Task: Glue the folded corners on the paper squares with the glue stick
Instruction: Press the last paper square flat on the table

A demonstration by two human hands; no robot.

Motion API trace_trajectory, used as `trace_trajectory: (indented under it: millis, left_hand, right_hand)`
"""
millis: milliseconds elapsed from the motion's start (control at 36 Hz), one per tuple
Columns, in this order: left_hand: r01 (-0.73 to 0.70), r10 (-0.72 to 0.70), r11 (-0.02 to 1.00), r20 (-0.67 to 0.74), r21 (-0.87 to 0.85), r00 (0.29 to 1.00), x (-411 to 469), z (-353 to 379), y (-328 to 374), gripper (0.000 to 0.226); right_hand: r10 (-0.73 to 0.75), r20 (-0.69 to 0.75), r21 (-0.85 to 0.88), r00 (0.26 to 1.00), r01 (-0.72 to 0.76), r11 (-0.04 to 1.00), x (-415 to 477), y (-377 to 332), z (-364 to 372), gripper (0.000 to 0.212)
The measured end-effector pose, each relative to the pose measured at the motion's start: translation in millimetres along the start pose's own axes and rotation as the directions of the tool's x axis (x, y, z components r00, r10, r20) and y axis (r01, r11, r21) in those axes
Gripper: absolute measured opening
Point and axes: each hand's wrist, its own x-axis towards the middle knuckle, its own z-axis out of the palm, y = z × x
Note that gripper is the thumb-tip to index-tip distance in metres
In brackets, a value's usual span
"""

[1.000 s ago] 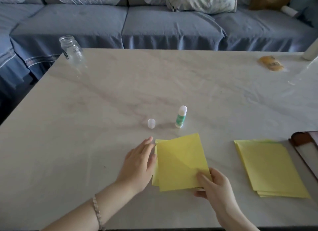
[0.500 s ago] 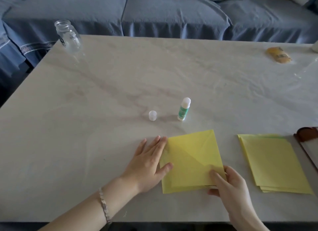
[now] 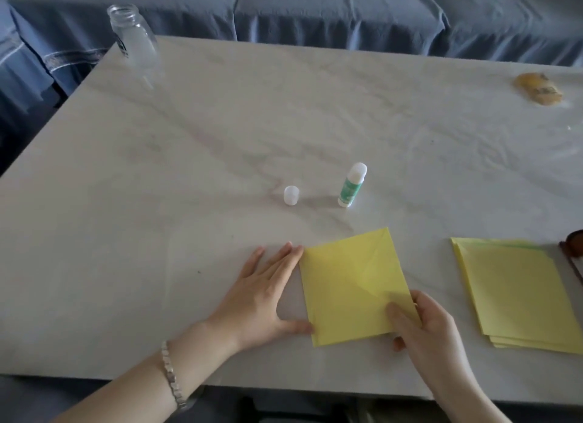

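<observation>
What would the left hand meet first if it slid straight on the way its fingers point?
Probably the glue stick: the left hand lies flat, fingers pointing diagonally away and rightward, along a line passing right of the loose cap and beyond the folded paper square. Depth is uncertain.

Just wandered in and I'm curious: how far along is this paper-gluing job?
Done: the glue stick stands uncapped, cap beside it, and the paper square has a corner folded. In hand: the left hand steadies its edge, the right hand pinches its near corner. Left: probably gluing that fold; the glue stick is untouched. Whether the stack at right is finished, I cannot tell.
</observation>
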Motion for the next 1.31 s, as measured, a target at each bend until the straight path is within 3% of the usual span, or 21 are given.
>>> trace_trajectory:
  millis: [306,667,1306]
  left_hand:
    - [0.064,-0.063,0.998,-0.104,0.005,0.993,-6,3,0,0.099]
    - [0.006,0.006,0.997,-0.171,0.073,0.985,-8,7,0,0.062]
    - [0.08,-0.056,0.986,-0.159,0.148,0.986,-8,9,5,0.064]
  right_hand:
    - [-0.045,0.028,-0.141,0.999,0.049,0.989,-2,0,3,0.014]
    - [-0.027,-0.014,-0.135,1.0,0.025,0.991,-6,1,7,0.014]
    - [-0.039,-0.03,-0.166,0.999,0.034,0.986,-9,4,10,0.013]
